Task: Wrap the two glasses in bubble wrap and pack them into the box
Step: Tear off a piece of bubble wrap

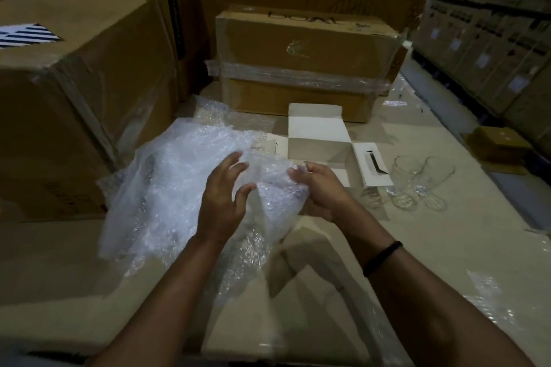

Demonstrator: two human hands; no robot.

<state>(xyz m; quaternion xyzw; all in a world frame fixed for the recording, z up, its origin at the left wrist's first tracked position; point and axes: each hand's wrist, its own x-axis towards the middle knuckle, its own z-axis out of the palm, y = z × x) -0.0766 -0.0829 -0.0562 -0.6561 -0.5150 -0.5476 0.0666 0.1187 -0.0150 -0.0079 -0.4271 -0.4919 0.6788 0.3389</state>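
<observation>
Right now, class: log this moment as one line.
stage: preparing bubble wrap | left hand: open | right hand: pinching wrap | glasses: unwrapped | box: open

Crumpled bubble wrap [185, 176] lies left of the open white box [319, 140] (two clear glasses [417, 179] right).

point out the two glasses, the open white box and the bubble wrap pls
two glasses [406, 180]: head view, on the clear wall of the left glass.
open white box [316, 128]: head view, on the inner back wall.
bubble wrap [179, 176]: head view, on the crumpled sheet left of the hands.
</observation>
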